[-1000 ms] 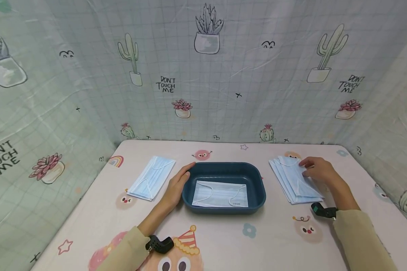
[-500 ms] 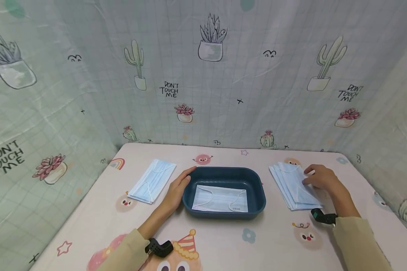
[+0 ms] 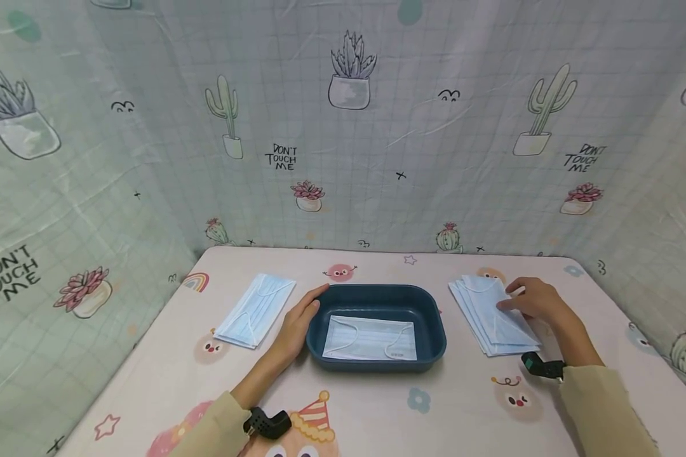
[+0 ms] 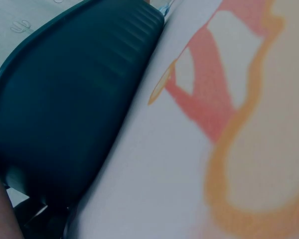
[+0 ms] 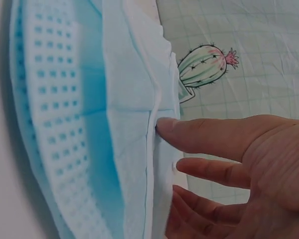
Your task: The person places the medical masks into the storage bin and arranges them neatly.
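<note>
A dark blue plastic basin (image 3: 377,366) stands mid-table with a light blue face mask (image 3: 369,339) lying flat inside. My left hand (image 3: 294,327) rests along the basin's left side, fingers extended towards its back corner. The basin's outer wall (image 4: 65,99) fills much of the left wrist view. To the right lies a fanned stack of face masks (image 3: 486,317). My right hand (image 3: 540,301) pinches the right edge of the top mask. In the right wrist view, the thumb (image 5: 189,133) lies on the mask (image 5: 132,134) and the lower fingertips go behind its edge.
Another pile of face masks (image 3: 255,311) lies left of the basin. The table (image 3: 463,419) has a pale cloth with cartoon prints. A cactus-printed curtain (image 3: 400,139) hangs behind it and along both sides.
My right thumb and fingers have shifted slightly left, further onto the top mask. The head view has tilted a little. My left hand and the basin keep their places.
</note>
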`<state>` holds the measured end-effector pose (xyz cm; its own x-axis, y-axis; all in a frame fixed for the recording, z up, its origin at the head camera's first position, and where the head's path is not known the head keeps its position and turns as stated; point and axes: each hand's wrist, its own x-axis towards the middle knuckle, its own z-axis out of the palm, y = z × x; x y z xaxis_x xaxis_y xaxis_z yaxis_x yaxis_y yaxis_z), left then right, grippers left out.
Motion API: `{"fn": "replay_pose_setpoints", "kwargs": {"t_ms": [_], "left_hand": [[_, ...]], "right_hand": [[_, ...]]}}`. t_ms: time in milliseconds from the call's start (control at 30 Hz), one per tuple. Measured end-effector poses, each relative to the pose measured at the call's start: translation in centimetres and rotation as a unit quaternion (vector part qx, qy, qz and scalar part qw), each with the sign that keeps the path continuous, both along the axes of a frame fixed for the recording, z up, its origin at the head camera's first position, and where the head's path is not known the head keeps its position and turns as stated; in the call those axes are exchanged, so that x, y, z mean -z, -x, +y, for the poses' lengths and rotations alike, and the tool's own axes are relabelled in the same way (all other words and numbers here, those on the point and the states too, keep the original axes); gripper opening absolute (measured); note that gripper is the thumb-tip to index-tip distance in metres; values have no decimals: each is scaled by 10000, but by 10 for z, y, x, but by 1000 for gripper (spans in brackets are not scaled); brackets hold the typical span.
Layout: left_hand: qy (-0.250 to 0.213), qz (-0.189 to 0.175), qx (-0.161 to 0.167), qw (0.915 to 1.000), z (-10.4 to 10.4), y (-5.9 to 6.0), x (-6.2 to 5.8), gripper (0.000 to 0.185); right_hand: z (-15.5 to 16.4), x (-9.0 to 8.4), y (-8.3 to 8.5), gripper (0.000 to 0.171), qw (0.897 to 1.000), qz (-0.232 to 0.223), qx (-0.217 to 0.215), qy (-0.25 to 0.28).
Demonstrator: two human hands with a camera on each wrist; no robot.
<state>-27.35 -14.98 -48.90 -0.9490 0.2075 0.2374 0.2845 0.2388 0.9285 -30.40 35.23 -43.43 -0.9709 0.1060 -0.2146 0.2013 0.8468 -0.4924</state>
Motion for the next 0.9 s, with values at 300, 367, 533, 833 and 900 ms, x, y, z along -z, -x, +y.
{"fn": "replay_pose_setpoints", "kwargs": {"t_ms": [300,367,533,833,900], "left_hand": [[16,-6,0,10000,-1,1,1,43],[3,-6,4,10000,0,1,1,43],[-5,-46,40,10000,0,2,0,43],[29,-43,72,10000,-1,4,-1,43],[44,-58,62,10000,-1,5,-2,43]], "right_hand": [[-5,-3,1,53,9998,46,7,210],[-4,-3,1,51,9996,63,-4,272],[4,3,0,44,9972,159,-82,724],[11,-2,-2,53,9844,204,-351,1711],[9,-7,-1,56,9835,297,-414,1738]]}}
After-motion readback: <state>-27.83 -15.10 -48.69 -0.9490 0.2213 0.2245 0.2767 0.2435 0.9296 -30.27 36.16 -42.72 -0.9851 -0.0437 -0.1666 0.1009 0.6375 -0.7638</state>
